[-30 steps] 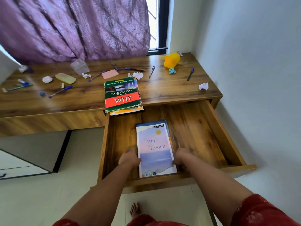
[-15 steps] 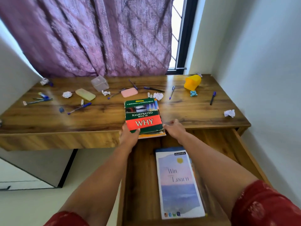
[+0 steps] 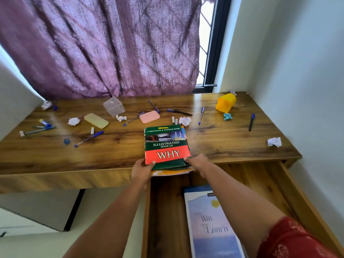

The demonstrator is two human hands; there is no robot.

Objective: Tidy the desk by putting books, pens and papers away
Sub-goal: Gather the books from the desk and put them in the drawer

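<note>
A green and red book titled WHY (image 3: 166,145) lies at the wooden desk's (image 3: 115,146) front edge, on top of a thinner orange and white book (image 3: 170,172). My left hand (image 3: 142,169) grips the book's near left corner, thumb on the cover. My right hand (image 3: 198,162) grips its near right corner. Below, a pale blue notebook (image 3: 210,224) lies in the open drawer (image 3: 165,211). Several pens (image 3: 89,138) and crumpled papers (image 3: 274,142) are scattered over the desk.
A yellow cup (image 3: 225,102) lies tipped at the back right, and a clear plastic box (image 3: 113,106) stands at the back middle. A pale yellow case (image 3: 95,120) and a pink case (image 3: 149,116) lie between them. Purple curtain behind; white wall close on the right.
Both hands left the notebook in the drawer and rose to the desk edge, where they now grip the WHY book's near corners. The camera tilted up.
</note>
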